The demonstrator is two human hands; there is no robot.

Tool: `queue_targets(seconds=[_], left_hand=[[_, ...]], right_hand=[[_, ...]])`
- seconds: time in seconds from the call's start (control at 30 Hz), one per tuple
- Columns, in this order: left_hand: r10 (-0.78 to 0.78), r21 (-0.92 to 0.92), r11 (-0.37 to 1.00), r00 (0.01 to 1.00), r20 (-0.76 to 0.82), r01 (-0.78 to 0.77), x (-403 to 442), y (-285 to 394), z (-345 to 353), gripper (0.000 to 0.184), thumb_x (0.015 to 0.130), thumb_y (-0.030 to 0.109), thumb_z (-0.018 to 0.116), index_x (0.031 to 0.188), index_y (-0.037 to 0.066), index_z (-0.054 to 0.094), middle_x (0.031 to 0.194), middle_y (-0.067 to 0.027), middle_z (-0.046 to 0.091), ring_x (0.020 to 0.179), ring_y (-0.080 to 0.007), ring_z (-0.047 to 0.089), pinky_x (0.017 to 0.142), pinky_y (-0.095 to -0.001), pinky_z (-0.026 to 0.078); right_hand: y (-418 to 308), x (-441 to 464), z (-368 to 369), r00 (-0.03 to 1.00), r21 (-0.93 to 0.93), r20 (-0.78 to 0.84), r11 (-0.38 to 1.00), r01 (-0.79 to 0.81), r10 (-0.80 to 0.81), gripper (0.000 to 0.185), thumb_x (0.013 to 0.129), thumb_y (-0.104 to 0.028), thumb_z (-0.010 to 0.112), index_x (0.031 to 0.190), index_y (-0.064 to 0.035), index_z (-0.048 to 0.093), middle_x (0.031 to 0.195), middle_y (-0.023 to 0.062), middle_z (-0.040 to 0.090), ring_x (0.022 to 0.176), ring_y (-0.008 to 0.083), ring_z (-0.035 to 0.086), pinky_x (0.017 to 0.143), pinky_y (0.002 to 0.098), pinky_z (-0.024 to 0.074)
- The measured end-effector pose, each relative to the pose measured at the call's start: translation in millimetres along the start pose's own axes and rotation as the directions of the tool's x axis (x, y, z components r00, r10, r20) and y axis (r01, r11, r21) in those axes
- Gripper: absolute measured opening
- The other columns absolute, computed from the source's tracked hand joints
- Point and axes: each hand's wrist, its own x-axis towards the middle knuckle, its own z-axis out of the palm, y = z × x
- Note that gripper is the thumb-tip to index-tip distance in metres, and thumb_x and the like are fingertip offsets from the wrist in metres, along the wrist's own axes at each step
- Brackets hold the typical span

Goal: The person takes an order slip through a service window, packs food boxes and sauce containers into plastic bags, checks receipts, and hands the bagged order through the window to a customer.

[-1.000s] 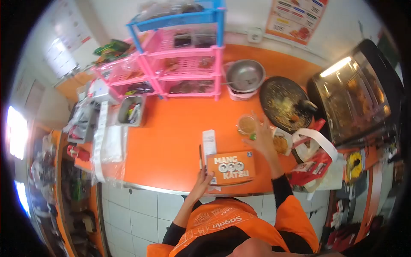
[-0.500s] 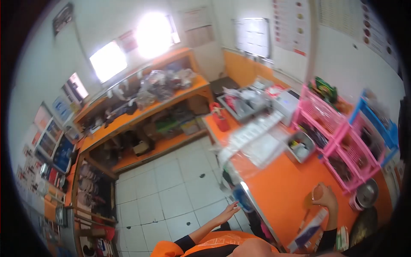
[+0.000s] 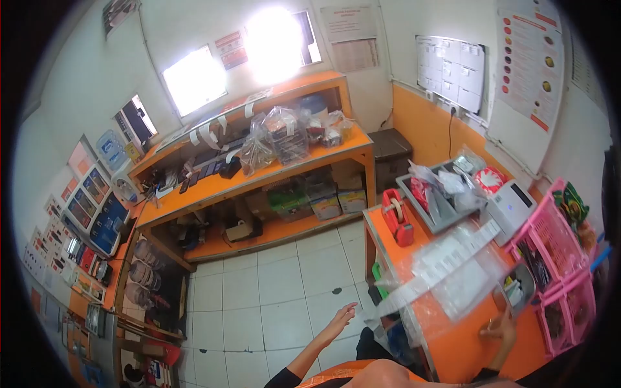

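My left hand [image 3: 337, 323] is held out over the tiled floor, fingers stretched and holding nothing. It is left of the orange table [image 3: 446, 330]. Over that table's near right part, my right hand [image 3: 499, 331] has its fingers curved around what looks like a see-through, round-rimmed cup; its outline is faint against the orange. Just beyond that hand is a small grey bin [image 3: 532, 292] with small packets in it. A long white paper strip [image 3: 446, 268] and clear plastic bags [image 3: 475, 284] lie on the table to the left.
A red tape dispenser [image 3: 396, 220], a grey tray [image 3: 430, 216] of bagged items and a white printer-like box [image 3: 511, 210] stand farther back. Pink baskets [image 3: 550, 249] line the right side. Across the floor, a long orange counter [image 3: 259, 168] carries plastic bags and phones.
My view has swung left, so the table and both hands sit differently in the picture. My right hand appears nearer the grey bin. My left hand stays stretched out over the floor.
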Motion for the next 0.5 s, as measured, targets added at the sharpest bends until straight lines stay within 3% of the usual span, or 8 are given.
queue_targets(seconds=[0.17,0.27,0.33,0.4,0.43,0.47,0.5], left_hand=[[-0.068,0.010,0.998,0.996,-0.059,0.069,82.2,39.0,-63.7,0.057,0.095,0.051,0.038,0.139,0.014,0.037,0.137,-0.0110,0.039,0.123,-0.0236,0.041,0.104,-0.0418,0.031],[-0.071,0.037,0.997,0.996,-0.060,0.074,130.3,77.0,-95.2,0.051,0.096,0.046,0.040,0.136,0.015,0.040,0.129,-0.0098,0.046,0.118,-0.0228,0.045,0.102,-0.0403,0.033],[-0.053,0.046,0.997,0.997,-0.053,0.055,172.1,105.1,-122.4,0.048,0.096,0.042,0.042,0.135,0.014,0.041,0.126,-0.0091,0.048,0.116,-0.0230,0.047,0.101,-0.0389,0.034],[0.262,0.201,0.947,0.964,-0.036,-0.250,230.8,128.9,-160.0,0.039,0.096,0.029,0.049,0.130,0.011,0.046,0.122,-0.0075,0.052,0.110,-0.0225,0.050,0.096,-0.0354,0.038],[0.376,0.282,0.894,0.926,-0.045,-0.349,264.2,148.9,-183.4,0.035,0.094,0.024,0.051,0.126,0.009,0.050,0.120,-0.0081,0.054,0.107,-0.0230,0.052,0.094,-0.0341,0.040],[0.488,0.363,0.820,0.872,-0.041,-0.442,301.5,176.4,-212.0,0.031,0.092,0.018,0.054,0.121,0.007,0.054,0.117,-0.0087,0.055,0.104,-0.0235,0.053,0.091,-0.0327,0.041],[0.597,0.506,0.709,0.800,-0.058,-0.492,340.7,206.6,-243.4,0.028,0.091,0.017,0.055,0.117,0.006,0.056,0.114,-0.0107,0.056,0.101,-0.0245,0.054,0.089,-0.0335,0.042]], right_hand=[[-108.2,18.0,-51.1,0.974,0.226,-0.154,0.966,-0.129,0.166,0.093,0.067,-0.025,0.078,0.140,-0.0025,0.026,0.125,0.0264,0.049,0.116,0.0406,0.048,0.097,0.0414,0.0393],[-203.0,58.6,-89.9,0.993,0.338,-0.035,0.937,-0.090,0.108,0.092,0.073,-0.026,0.074,0.144,-0.0006,0.021,0.129,0.0270,0.047,0.119,0.0397,0.047,0.099,0.0409,0.0376],[-254.9,89.3,-107.7,0.993,0.277,0.122,0.960,-0.041,0.007,0.083,0.074,-0.029,0.074,0.139,0.0014,0.032,0.126,0.0264,0.051,0.117,0.0389,0.050,0.098,0.0401,0.0385],[-279.8,120.8,-102.4,0.986,0.227,0.155,0.974,0.025,-0.061,0.083,0.074,-0.031,0.074,0.139,0.0011,0.032,0.125,0.0268,0.051,0.116,0.0394,0.050,0.097,0.0398,0.0391],[-288.8,135.1,-96.8,0.973,0.178,0.192,0.980,0.094,-0.128,0.082,0.075,-0.032,0.073,0.138,0.0008,0.033,0.124,0.0273,0.052,0.116,0.0399,0.049,0.096,0.0395,0.0396],[-287.3,145.0,-81.3,0.973,0.194,0.084,0.962,0.193,-0.213,0.073,0.075,-0.032,0.073,0.133,0.0000,0.042,0.119,0.0240,0.056,0.111,0.0347,0.054,0.093,0.0372,0.0415],[-294.6,152.5,-78.6,0.974,0.208,0.101,0.962,0.177,-0.201,0.072,0.076,-0.033,0.072,0.133,-0.0003,0.041,0.120,0.0242,0.055,0.112,0.0350,0.054,0.093,0.0373,0.0413]])
